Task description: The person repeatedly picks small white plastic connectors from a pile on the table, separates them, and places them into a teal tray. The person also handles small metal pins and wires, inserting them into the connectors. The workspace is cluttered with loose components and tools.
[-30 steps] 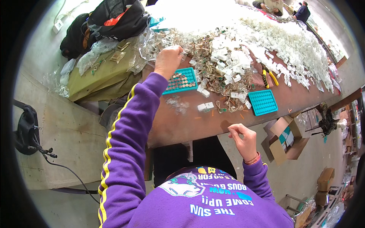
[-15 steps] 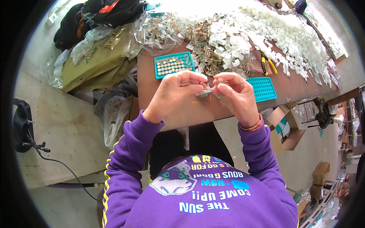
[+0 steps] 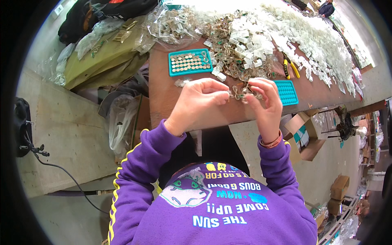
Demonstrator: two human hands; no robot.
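Note:
Over the table's front part, my left hand (image 3: 202, 100) is closed in a pinch, thumb against forefinger. A small wired part (image 3: 237, 93) with thin, pale leads spans the gap to my right hand (image 3: 266, 100). The curled fingers of my right hand hold that part's other end; its exact kind is too small to tell. Beyond my left hand is a teal tray (image 3: 170, 65) with rows of round silver discs like button cells. A second teal tray (image 3: 288, 93), with rows of pockets, lies beside my right hand. A small clear piece (image 3: 181, 82) rests near my left hand.
Tangled wired parts (image 3: 224, 45) and a wide heap of white plastic cases (image 3: 310, 38) cover the table's far side. Yellow-and-black pliers (image 3: 290, 67) lie before the heap. An open cardboard box (image 3: 314, 149) stands right of the table; clear bags (image 3: 122, 122) hang left.
My hands have moved slightly right and farther apart, with a wired part now showing between them. The small pale piece between my fingers is gone, and a clear piece shows by the disc tray.

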